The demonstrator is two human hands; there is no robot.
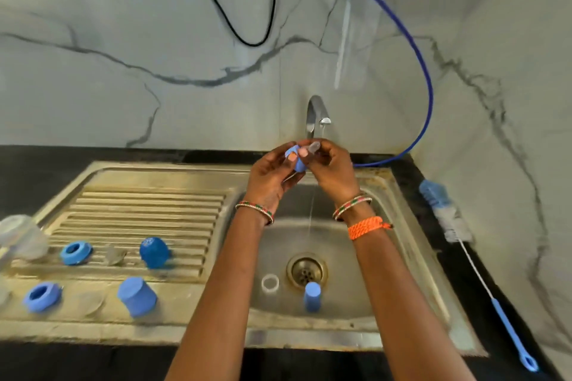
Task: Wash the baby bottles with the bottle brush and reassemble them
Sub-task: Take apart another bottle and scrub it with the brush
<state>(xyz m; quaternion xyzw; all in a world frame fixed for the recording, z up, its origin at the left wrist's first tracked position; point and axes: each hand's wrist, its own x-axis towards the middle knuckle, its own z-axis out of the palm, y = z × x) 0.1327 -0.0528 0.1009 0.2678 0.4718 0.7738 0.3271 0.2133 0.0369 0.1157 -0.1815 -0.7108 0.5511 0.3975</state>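
Holding a blue collar ring (297, 161) with its clear teat (314, 145) under the thin stream from the tap (315, 114), the person works in the middle of the task, as I judge it. The left hand (272, 173) grips the ring with curled fingers, and the right hand (332, 168) pinches the teat at its tip; the two hands touch each other above the sink (387, 182).

Below the hands, in the basin, a small blue cap (312, 296) stands near the drain and a white ring (270, 283) lies just beside it; these probably wait for rinsing. Far to the left of the left hand, on the draining board (148, 210), lie two more blue rings (75, 253) (41, 296), two blue caps (153, 252) (137, 296) and some clear parts, all separate. A clear bottle (18, 238) is at the left edge, blurred.

The bottle brush (464, 241) lies to the right of the right hand, on the dark counter, not in use.

Nothing is put together yet, so the whole reassembly seems still to be done.
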